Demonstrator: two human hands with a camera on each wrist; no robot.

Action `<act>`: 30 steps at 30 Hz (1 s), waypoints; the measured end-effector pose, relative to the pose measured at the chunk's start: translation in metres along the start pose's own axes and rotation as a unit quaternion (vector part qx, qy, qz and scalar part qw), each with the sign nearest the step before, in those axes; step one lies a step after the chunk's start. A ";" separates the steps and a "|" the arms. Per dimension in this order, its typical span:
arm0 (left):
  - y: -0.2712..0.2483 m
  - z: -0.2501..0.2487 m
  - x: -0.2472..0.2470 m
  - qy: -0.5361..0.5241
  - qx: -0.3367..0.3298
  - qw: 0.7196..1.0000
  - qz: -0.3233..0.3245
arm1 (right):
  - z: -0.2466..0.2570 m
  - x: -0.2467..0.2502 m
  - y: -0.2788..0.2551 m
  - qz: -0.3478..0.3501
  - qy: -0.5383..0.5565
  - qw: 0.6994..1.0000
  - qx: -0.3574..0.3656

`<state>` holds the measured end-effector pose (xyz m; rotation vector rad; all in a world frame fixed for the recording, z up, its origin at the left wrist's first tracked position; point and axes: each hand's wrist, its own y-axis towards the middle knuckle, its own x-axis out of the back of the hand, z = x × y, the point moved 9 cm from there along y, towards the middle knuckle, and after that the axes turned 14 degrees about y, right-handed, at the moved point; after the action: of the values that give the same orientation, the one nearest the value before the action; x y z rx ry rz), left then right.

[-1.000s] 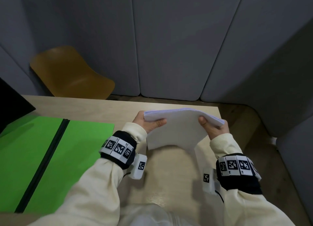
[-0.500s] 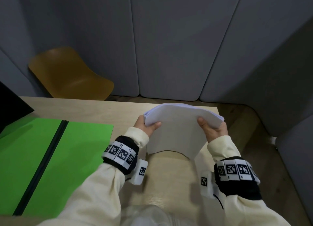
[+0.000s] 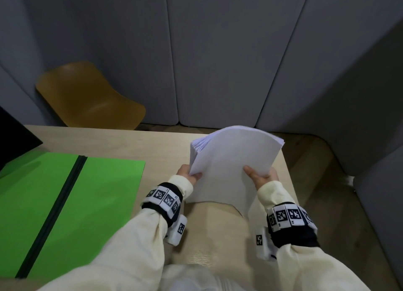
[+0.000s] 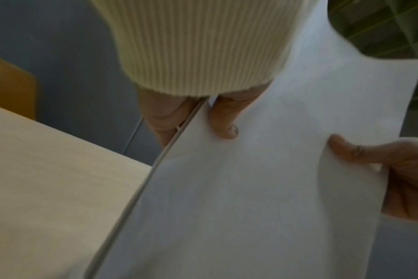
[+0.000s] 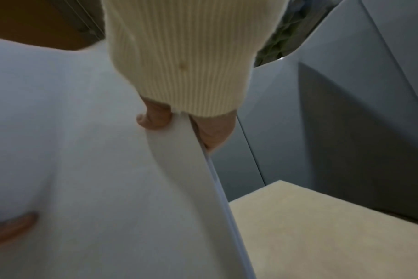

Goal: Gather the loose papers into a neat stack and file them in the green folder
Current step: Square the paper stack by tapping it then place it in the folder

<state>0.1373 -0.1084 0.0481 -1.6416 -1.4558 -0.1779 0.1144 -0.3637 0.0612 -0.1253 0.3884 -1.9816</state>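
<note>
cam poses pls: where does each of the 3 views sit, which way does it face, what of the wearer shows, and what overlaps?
Head: worn high, faces forward and down at table, green folder, paper stack; left hand, right hand, both sleeves show.
Left wrist: looks along cream cuff at left thumb on the stack's left edge.
Right wrist: looks along cuff at right thumb pinching the stack's right edge.
Shared: stack and table in all; each wrist view catches the opposite thumb.

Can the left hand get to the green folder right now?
Probably not yet: the left hand grips the paper stack together with the right hand. The green folder lies open just beside it, nothing between.
</note>
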 end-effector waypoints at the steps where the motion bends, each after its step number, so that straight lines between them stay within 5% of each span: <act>1: -0.002 0.001 0.001 -0.003 0.009 1.000 0.000 | 0.003 0.001 0.000 0.004 -0.005 1.000 0.002; 6: -0.009 -0.012 0.012 -0.027 -0.019 0.999 -0.020 | 0.020 -0.002 -0.012 0.075 -0.011 0.997 0.012; 10: -0.006 -0.008 0.013 -0.060 -0.009 0.998 -0.017 | -0.017 -0.010 -0.025 0.132 -0.015 0.989 -0.064; 15: -0.002 0.012 0.002 -0.122 -0.018 0.992 0.019 | -0.104 0.018 0.005 0.074 -0.016 0.990 -0.116; 19: -0.007 0.031 -0.010 -0.190 0.022 0.981 0.008 | -0.082 0.011 -0.013 0.067 -0.024 0.988 -0.140; 26: -0.007 0.058 -0.022 -0.147 0.072 0.986 -0.023 | -0.112 0.007 -0.006 0.089 -0.133 0.976 -0.150; 30: 0.002 0.068 -0.021 -0.114 0.047 0.992 -0.024 | -0.100 -0.008 -0.028 0.079 -0.159 0.967 -0.185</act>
<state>0.1027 -0.0765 -0.0058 -1.5910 -1.6492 0.0541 0.0678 -0.3249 -0.0231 -0.6234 0.5349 -1.6784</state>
